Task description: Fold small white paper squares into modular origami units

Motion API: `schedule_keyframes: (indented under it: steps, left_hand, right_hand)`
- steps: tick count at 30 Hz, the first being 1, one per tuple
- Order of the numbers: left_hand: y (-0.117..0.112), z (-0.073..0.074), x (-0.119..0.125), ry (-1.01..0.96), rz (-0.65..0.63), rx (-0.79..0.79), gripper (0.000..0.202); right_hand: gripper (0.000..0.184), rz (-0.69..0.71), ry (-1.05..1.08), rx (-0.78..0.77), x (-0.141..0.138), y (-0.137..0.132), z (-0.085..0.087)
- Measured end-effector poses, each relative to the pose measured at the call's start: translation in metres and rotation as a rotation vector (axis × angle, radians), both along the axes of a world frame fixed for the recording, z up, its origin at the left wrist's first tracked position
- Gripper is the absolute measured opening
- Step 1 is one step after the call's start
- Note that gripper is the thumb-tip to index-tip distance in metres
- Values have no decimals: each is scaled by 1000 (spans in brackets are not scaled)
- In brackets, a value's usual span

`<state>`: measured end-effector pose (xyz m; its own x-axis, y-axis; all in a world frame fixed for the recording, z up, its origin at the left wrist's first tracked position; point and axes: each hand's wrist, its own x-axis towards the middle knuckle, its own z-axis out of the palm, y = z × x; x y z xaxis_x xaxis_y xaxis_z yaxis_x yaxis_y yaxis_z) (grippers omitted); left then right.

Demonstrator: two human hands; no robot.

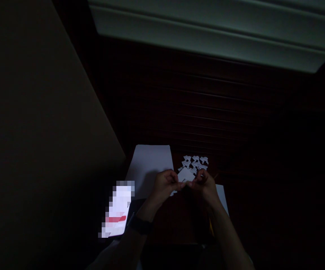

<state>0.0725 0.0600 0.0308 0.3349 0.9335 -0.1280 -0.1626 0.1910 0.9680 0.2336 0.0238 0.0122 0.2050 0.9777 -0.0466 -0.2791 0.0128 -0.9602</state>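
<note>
In a dim room, my left hand (165, 184) and my right hand (204, 185) meet over a dark table, fingers curled and pinched on a small white piece of paper (186, 175) held between them. A dark watch sits on my left wrist. Just beyond the hands lies a cluster of several small folded white paper pieces (195, 162). A white sheet of paper (149, 165) lies flat to the left of the hands.
A blurred bright rectangle with a red stripe (117, 210) sits at the near left. Another white sheet edge (222, 197) shows right of my right wrist. A pale wall stands at the left, and a light moulding runs across the top.
</note>
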Motion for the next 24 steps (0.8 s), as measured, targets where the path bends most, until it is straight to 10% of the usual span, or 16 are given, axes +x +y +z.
schedule_keyframes:
  steps: [24]
  left_hand:
    - [0,6,1,66,85,143,41]
  right_hand:
    - [37,-18,38,-20,-9,0,5]
